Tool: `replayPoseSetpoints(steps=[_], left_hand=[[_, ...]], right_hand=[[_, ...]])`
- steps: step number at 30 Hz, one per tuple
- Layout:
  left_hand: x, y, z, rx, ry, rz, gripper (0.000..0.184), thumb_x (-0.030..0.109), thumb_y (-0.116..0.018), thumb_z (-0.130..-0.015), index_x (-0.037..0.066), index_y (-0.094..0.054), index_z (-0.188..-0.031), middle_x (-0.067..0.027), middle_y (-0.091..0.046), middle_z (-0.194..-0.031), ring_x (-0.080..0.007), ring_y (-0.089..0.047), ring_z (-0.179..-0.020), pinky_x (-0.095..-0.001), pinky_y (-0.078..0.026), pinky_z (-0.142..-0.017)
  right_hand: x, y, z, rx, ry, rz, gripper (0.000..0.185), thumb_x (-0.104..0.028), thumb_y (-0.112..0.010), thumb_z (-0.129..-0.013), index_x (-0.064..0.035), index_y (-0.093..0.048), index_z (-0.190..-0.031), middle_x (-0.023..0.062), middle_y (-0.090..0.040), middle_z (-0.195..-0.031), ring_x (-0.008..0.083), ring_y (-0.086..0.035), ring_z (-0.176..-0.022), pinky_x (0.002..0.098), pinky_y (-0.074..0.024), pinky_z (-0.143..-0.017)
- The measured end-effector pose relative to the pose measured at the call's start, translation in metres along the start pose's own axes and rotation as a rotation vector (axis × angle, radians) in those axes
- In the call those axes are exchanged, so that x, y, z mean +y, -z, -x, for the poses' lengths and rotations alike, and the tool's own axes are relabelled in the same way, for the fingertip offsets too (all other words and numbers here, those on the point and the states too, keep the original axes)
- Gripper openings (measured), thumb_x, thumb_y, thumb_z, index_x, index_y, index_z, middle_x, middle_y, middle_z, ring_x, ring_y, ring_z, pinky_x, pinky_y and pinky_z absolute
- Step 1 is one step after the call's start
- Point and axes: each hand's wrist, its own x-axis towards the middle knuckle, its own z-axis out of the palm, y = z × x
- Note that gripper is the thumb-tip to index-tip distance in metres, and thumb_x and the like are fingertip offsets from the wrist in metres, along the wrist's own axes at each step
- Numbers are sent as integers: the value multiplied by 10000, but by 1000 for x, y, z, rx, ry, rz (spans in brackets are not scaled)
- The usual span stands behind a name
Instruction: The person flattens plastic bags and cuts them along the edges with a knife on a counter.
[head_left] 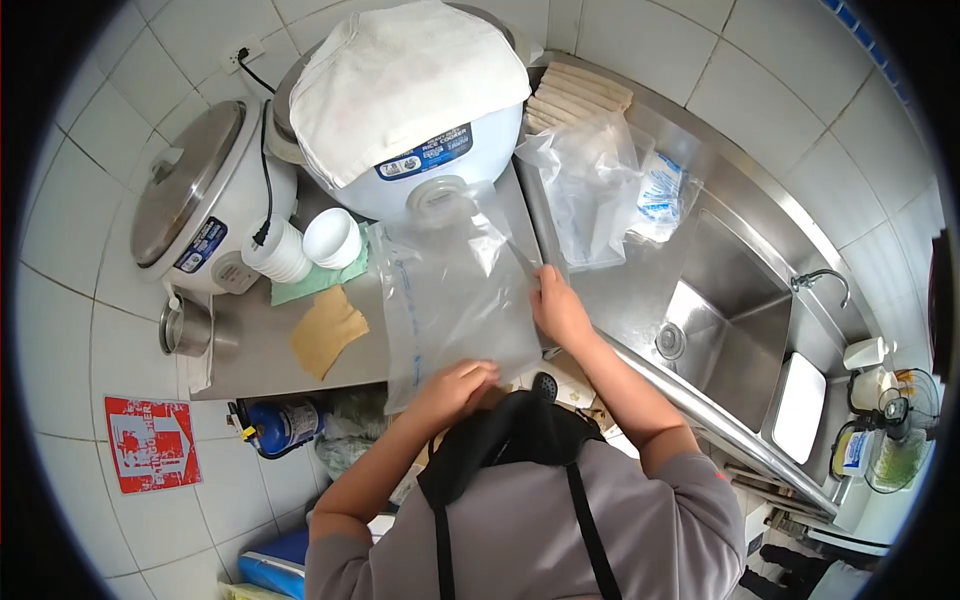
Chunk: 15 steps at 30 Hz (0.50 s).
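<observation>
A large clear plastic bag (pixel 455 285) with faint blue print along one side is spread out in front of my body, over the steel counter's edge. My left hand (pixel 462 388) is closed on its near edge, close to my apron. Higher up, my right hand (pixel 560 308) pinches the bag's right side. The bag's far end lies against the front of a white rice cooker (pixel 440 160) that has a white cloth (pixel 410 75) draped over it. Just left of the bag are stacked white cups (pixel 333 238) on a green cloth (pixel 335 278), and a tan cloth (pixel 328 332).
A second rice cooker (pixel 215 195) with a metal lid stands at left, beside a small metal pot (pixel 186 328). More clear bags (pixel 590 190) and folded beige cloths (pixel 580 92) lie on the right counter, by a steel sink (pixel 725 310). Below hangs a blue extinguisher (pixel 285 425).
</observation>
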Motion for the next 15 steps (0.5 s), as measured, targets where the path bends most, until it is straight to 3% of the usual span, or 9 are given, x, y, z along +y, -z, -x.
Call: replayPoseSetpoints(steps=[4, 7, 9, 11, 15], left_hand=[[30, 34, 17, -259, 231, 386, 214, 168, -592, -871, 53, -594, -1051, -133, -628, -1057, -320, -608, -953, -385, -483, -830], [24, 28, -11, -51, 152, 257, 341, 191, -605, -869, 51, -550, -1175, -161, -608, -1122, -325, -598, -1006, -393, -478, -845], [11, 7, -48, 144, 129, 43, 413, 199, -561, -889, 5, -494, -1248, -193, -552, -1222, -329, -532, -1140, -424, -422, -952], [-20, -29, -85, 235, 164, -338, 508, 239, -487, -916, -54, -395, -1320, -222, -421, -1362, -329, -367, -1305, -453, -272, -1081], [-54, -73, -114, 341, 286, -561, 591, 299, -406, -937, -79, -292, -1377, -221, -246, -1472, -307, -179, -1396, -460, -106, -1137]], right_hand=[[1, 4, 56, -94, -99, 19, 301, -73, -559, -833, 27, -417, -1080, 304, -570, -988, 466, -576, -861, 493, -477, -727], [6, -5, 82, -149, -156, 33, 309, -79, -564, -833, 34, -414, -1079, 306, -569, -989, 462, -581, -852, 492, -480, -722], [3, -8, 90, -160, -148, 53, 298, -87, -565, -835, 31, -417, -1067, 288, -570, -995, 447, -591, -836, 482, -489, -708], [6, -18, 93, -166, -138, 88, 290, -93, -562, -838, 25, -420, -1062, 272, -571, -988, 437, -598, -815, 475, -495, -695], [0, -22, 88, -172, -35, 180, 217, -117, -512, -851, 14, -411, -992, 239, -565, -919, 402, -620, -705, 466, -516, -606]])
